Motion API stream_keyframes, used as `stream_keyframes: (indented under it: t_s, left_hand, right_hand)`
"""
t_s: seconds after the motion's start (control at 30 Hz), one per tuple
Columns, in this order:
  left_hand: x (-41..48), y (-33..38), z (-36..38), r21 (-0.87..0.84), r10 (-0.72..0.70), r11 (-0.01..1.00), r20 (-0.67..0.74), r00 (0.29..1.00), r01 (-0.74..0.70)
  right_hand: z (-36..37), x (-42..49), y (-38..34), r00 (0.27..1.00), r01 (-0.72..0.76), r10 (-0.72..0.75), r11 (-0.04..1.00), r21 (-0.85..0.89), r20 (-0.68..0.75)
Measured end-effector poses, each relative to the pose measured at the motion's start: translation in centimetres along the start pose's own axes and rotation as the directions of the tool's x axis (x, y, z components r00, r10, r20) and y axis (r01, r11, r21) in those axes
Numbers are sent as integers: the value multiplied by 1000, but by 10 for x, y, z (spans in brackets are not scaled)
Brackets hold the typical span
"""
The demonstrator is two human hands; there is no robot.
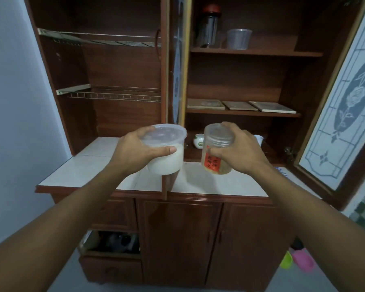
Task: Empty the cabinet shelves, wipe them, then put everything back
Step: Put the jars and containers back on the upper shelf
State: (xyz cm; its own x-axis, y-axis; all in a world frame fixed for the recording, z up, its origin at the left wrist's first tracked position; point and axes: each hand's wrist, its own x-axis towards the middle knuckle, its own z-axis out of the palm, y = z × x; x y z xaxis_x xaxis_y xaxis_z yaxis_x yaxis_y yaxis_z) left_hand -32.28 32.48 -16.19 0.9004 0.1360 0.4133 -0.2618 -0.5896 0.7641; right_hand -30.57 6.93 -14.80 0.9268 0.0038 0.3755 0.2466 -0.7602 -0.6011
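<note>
Cabinet (236,81) mid-task by look: wire racks (114,95) at 10 o'clock bare. Right shelves carry dark jar (209,30) and clear cup (238,39) at 1 o'clock, flat tiles (239,105), small cup (199,140). Emptying or restocking: cannot tell.
Table (82,171) at centre. Above it, left hand (139,150) wraps lidded white tub (167,163); right hand (238,152) grips labelled jar (214,163) from top.

The left grip (139,149) is curling around a lidded clear tub (167,161) of white contents, holding it over the white-tiled counter (89,165). Just beside it, the right grip (237,151) is clasping a clear jar (213,165) with an orange label. Behind them, a red-lidded jar (210,28) and a clear cup (239,39) are standing on the top shelf (282,53), and three flat tiles (239,105) are lying on the middle shelf (240,113).
</note>
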Motion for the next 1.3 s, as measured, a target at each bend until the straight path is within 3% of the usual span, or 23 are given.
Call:
stream_keyframes:
  t_s: [0.33,0.7,1.3]
  left_hand:
    - [21,52,82,36,26,999,67,997,-28]
    - [92,60,145,20,130,991,97,987,-133]
    - [208,73,232,53,118,991,100,988,-124]
  right_hand:
    - [-55,16,70,998,-46,45,999,-26,-38]
    - [-57,85,110,994,-77,71,994,-77,-83]
    - [-73,200,175,991,-78,75,997,-21,-109]
